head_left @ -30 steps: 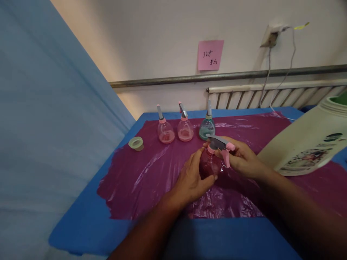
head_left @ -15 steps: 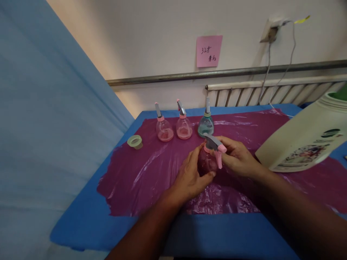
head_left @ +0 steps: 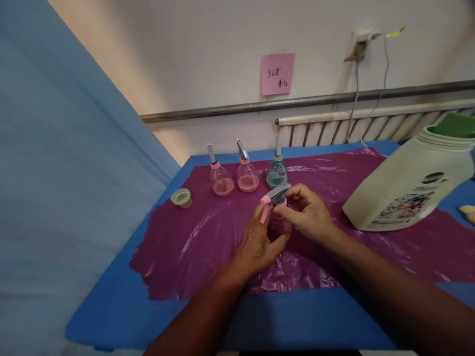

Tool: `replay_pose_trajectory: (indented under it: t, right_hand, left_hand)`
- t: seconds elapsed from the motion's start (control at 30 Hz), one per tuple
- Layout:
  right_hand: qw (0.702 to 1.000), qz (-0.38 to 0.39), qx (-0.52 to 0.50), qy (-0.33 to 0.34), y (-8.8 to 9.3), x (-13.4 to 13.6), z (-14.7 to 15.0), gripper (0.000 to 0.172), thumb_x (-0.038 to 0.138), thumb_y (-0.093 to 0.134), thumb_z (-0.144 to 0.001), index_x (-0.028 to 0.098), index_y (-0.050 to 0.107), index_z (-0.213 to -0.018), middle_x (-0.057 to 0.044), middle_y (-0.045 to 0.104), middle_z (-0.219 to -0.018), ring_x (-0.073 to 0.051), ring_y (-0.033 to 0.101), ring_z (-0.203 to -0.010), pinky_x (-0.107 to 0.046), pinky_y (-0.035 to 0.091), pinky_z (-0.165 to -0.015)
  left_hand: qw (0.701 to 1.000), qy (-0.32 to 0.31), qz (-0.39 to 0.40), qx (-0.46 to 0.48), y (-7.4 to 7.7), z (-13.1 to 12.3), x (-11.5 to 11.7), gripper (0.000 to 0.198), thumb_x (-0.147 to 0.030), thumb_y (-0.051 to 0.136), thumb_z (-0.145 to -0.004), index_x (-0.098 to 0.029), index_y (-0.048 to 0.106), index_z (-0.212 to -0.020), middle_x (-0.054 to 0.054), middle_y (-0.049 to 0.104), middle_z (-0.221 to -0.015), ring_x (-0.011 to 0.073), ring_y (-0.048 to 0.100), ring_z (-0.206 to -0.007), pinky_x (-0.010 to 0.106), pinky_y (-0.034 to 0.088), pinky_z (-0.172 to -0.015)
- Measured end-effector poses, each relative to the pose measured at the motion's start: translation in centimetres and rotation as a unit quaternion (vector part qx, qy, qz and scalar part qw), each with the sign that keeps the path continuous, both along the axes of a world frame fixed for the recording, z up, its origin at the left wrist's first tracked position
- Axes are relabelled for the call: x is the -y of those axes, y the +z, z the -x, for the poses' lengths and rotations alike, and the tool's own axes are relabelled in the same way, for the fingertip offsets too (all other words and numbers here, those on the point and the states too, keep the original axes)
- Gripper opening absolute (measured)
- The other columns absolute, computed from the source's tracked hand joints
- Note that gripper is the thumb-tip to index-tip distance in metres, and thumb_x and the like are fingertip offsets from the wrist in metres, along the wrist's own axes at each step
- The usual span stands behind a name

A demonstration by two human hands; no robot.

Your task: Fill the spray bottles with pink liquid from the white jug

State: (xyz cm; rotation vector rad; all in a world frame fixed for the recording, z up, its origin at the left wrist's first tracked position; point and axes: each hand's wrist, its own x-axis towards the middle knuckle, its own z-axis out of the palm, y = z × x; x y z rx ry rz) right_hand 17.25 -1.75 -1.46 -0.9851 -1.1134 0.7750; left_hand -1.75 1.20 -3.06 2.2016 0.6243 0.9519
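A clear spray bottle (head_left: 281, 225) with a pink collar stands on the purple plastic sheet, its body partly hidden by my hands. My left hand (head_left: 260, 241) is wrapped round the body from the left. At the neck, my right hand (head_left: 307, 211) pinches the pink collar below the grey and pink trigger head (head_left: 275, 196). The nozzle points left. Behind stand two pink spray bottles (head_left: 222, 183) (head_left: 248, 178) holding some pink liquid, and a teal spray bottle (head_left: 276, 174).
At right a large cream jug (head_left: 404, 188) leans with a green item in its mouth. A pale green cap (head_left: 181, 198) lies at left. Purple sheet (head_left: 196, 252) covers the blue table (head_left: 111, 306). A blue curtain (head_left: 74, 173) hangs left; a metal rail (head_left: 222, 111) runs along the wall.
The trigger head has turned on the bottle, its nozzle swinging from right to left. My right hand has shifted on the neck; my left hand stays round the body. The view has shifted slightly.
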Motion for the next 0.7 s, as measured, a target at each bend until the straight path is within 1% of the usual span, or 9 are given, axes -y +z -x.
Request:
replay_pose_trajectory:
  t: [0.1, 0.17, 0.23, 0.3, 0.37, 0.4, 0.47, 0.57, 0.7]
  right_hand:
    - [1.0, 0.001, -0.011, 0.018, 0.1, -0.1, 0.0, 0.039, 0.041, 0.101, -0.084, 0.028, 0.069, -0.102, -0.002, 0.083, -0.103, -0.022, 0.079, -0.098, -0.041, 0.062, -0.094]
    - [0.999, 0.0, -0.019, 0.03, 0.3, 0.0, -0.2, 0.044, 0.042, 0.101, -0.084, 0.028, 0.069, -0.111, -0.003, 0.084, -0.11, -0.024, 0.08, -0.104, -0.043, 0.063, -0.098]
    - [0.998, -0.009, -0.035, 0.044, 0.7, 0.2, -0.5, 0.055, 0.044, 0.1, -0.087, 0.031, 0.068, -0.13, -0.006, 0.084, -0.125, -0.025, 0.08, -0.115, -0.046, 0.063, -0.106]
    - [0.997, -0.028, -0.044, 0.06, 1.2, 0.5, -0.9, 0.068, 0.048, 0.095, -0.093, 0.034, 0.06, -0.15, -0.01, 0.08, -0.144, -0.027, 0.078, -0.13, -0.05, 0.062, -0.114]
    - [0.995, -0.047, -0.039, 0.078, 1.7, 0.6, -1.3, 0.076, 0.051, 0.089, -0.099, 0.037, 0.051, -0.164, -0.013, 0.077, -0.153, -0.029, 0.075, -0.139, -0.055, 0.06, -0.119]
    - [0.994, -0.05, -0.035, 0.088, 1.9, 0.6, -1.4, 0.079, 0.051, 0.087, -0.101, 0.037, 0.048, -0.168, -0.013, 0.078, -0.151, -0.03, 0.075, -0.14, -0.056, 0.06, -0.12]
    - [0.993, -0.039, -0.025, 0.11, 2.1, 0.5, -1.6, 0.079, 0.049, 0.085, -0.103, 0.036, 0.048, -0.171, -0.011, 0.083, -0.136, -0.028, 0.079, -0.131, -0.055, 0.061, -0.118]
    - [0.99, -0.001, -0.021, 0.139, 1.9, 0.2, -1.7, 0.07, 0.044, 0.087, -0.102, 0.032, 0.058, -0.165, -0.006, 0.087, -0.118, -0.024, 0.082, -0.117, -0.048, 0.065, -0.111]
    - [0.987, 0.028, -0.055, 0.15, 1.5, 0.0, -1.8, 0.066, 0.04, 0.094, -0.095, 0.031, 0.068, -0.155, -0.006, 0.087, -0.127, -0.023, 0.082, -0.116, -0.045, 0.065, -0.108]
  left_hand:
    - [1.0, 0.001, 0.013, -0.01, 0.3, 0.0, -0.1, 0.087, -0.024, 0.084, -0.099, -0.039, 0.044, -0.174, 0.009, 0.064, -0.159, 0.0354, 0.069, -0.145, 0.06, 0.06, -0.124]
    - [1.0, 0.008, 0.016, -0.019, 0.4, 0.0, -0.1, 0.086, -0.026, 0.085, -0.099, -0.04, 0.043, -0.174, 0.009, 0.064, -0.16, 0.0351, 0.07, -0.144, 0.06, 0.061, -0.123]
    - [0.999, 0.012, 0.018, -0.025, 0.5, 0.0, 0.0, 0.089, -0.027, 0.084, -0.1, -0.041, 0.039, -0.176, 0.009, 0.063, -0.164, 0.0353, 0.069, -0.147, 0.061, 0.06, -0.124]
    - [0.999, 0.01, 0.02, -0.027, 0.5, 0.0, 0.0, 0.09, -0.027, 0.084, -0.1, -0.04, 0.038, -0.177, 0.01, 0.061, -0.168, 0.0357, 0.067, -0.15, 0.062, 0.058, -0.126]
    - [1.0, 0.004, 0.017, -0.024, 0.4, 0.1, 0.0, 0.09, -0.027, 0.083, -0.101, -0.04, 0.038, -0.178, 0.01, 0.059, -0.171, 0.0365, 0.064, -0.154, 0.063, 0.056, -0.129]
    - [1.0, 0.003, 0.014, -0.023, 0.5, 0.1, 0.0, 0.091, -0.027, 0.083, -0.101, -0.04, 0.038, -0.178, 0.011, 0.058, -0.173, 0.037, 0.063, -0.156, 0.064, 0.055, -0.13]
    - [1.0, 0.007, 0.007, -0.025, 0.5, 0.1, 0.0, 0.093, -0.027, 0.084, -0.1, -0.04, 0.037, -0.179, 0.011, 0.057, -0.174, 0.0377, 0.062, -0.156, 0.065, 0.054, -0.131]
    - [0.999, 0.018, 0.006, -0.035, 0.6, 0.0, 0.0, 0.095, -0.027, 0.084, -0.1, -0.04, 0.036, -0.181, 0.011, 0.059, -0.171, 0.0374, 0.066, -0.15, 0.064, 0.058, -0.127]
    - [0.998, 0.028, -0.017, -0.047, 0.0, 0.2, 0.0, 0.096, -0.027, 0.084, -0.099, -0.04, 0.035, -0.182, 0.012, 0.055, -0.175, 0.0411, 0.061, -0.158, 0.067, 0.055, -0.13]
